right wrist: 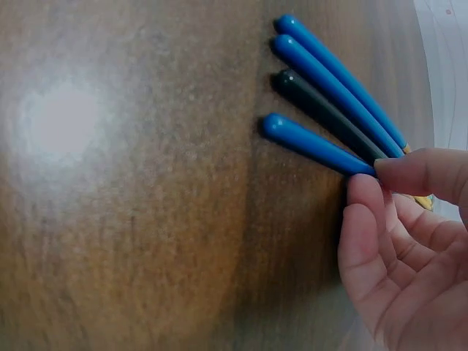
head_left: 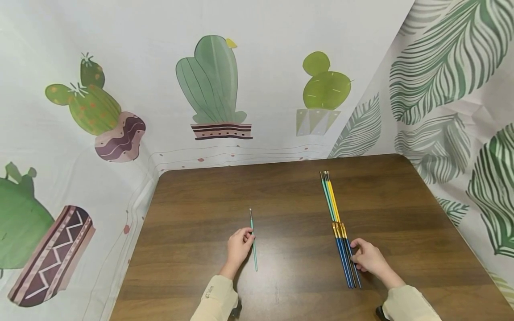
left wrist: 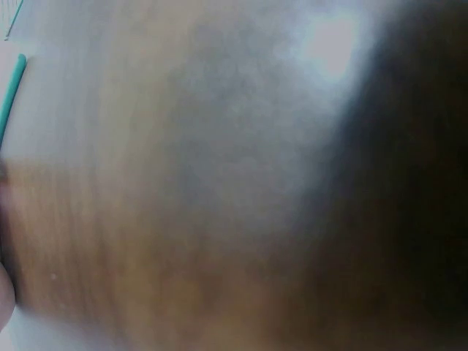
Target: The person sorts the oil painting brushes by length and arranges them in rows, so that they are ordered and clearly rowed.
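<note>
My left hand (head_left: 240, 246) pinches the handle of a teal paintbrush (head_left: 255, 257) at the middle of the table, its bristles pointing away from me. In the left wrist view only the end of the teal handle (left wrist: 10, 95) and a bit of a finger (left wrist: 6, 298) show. To the right, my right hand (head_left: 370, 257) holds the outermost blue paintbrush (right wrist: 311, 143) between thumb and fingers. Beside that brush lie a black paintbrush (right wrist: 325, 110) and more blue paintbrushes (right wrist: 340, 84), side by side, handle ends toward me.
Beyond the blue and black brushes lies a row of teal paintbrushes (head_left: 327, 198) and yellow paintbrushes (head_left: 334, 200), bristles away from me. All rest on a brown wooden table (head_left: 192, 200). A white cloth (head_left: 273, 89) printed with cacti and leaves hangs behind and beside it.
</note>
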Demonstrator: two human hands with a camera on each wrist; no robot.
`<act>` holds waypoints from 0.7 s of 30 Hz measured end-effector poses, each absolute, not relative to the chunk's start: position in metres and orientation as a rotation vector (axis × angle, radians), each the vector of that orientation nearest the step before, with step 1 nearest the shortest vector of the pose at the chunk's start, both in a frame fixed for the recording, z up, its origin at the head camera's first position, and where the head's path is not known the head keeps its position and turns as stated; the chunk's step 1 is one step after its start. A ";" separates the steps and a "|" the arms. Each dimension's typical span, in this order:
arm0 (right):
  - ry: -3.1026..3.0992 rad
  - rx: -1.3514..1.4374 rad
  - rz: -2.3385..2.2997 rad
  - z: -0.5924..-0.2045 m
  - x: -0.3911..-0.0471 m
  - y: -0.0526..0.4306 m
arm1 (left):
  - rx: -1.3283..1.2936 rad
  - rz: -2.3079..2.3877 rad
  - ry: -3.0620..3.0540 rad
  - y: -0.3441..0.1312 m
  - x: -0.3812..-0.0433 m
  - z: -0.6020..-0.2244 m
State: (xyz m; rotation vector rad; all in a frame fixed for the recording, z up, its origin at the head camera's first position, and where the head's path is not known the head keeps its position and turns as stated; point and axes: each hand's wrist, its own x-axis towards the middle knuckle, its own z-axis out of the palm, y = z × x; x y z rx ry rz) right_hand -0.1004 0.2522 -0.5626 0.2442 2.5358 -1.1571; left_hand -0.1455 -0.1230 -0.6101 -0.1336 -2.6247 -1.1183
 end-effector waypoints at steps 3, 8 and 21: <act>2.538 0.245 -1.164 -0.562 -0.099 0.252 | -0.130 -1.117 -2.631 -0.123 -0.146 -0.610; 2.525 0.246 -1.200 -0.562 -0.098 0.252 | -0.125 -1.111 -2.638 -0.123 -0.146 -0.610; 2.494 0.229 -1.256 -0.562 -0.096 0.250 | -0.122 -1.132 -2.632 -0.123 -0.145 -0.608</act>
